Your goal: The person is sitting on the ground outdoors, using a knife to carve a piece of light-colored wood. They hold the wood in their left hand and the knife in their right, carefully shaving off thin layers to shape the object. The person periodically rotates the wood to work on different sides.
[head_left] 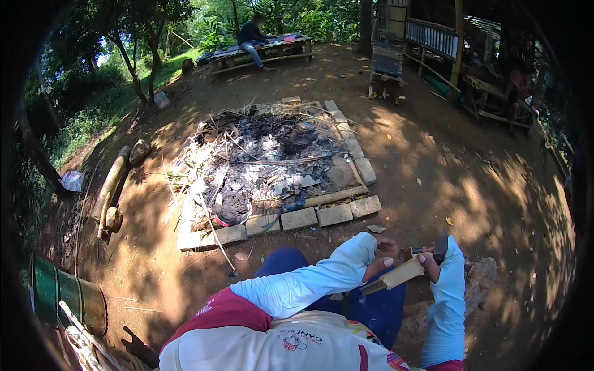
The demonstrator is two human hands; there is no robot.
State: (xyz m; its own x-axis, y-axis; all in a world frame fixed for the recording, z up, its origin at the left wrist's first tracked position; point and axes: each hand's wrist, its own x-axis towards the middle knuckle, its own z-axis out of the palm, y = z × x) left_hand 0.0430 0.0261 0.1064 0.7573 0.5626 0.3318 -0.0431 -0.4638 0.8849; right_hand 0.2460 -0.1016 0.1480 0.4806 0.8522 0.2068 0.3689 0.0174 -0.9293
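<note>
A flat, pale piece of split bamboo (405, 272) slants above my right thigh. Its upper end meets my right hand (431, 267), whose fingers are closed around it. A knife's dark blade (441, 246) juts up from the same hand, and what looks like its short brown handle (408, 252) points left; the exact grip is partly hidden. Just left of the bamboo is my left hand (378, 263), thumb and fingers apart with a gap between them. The thumb lies close to the bamboo; I cannot tell whether it touches.
Ahead lies a fire bed of ash (272, 145) edged with blocks (299, 219). A green drum (68, 297) and a log (112, 179) are at left. One person (252, 38) sits on a far bench (288, 49); another (515, 89) is at right by a shelter.
</note>
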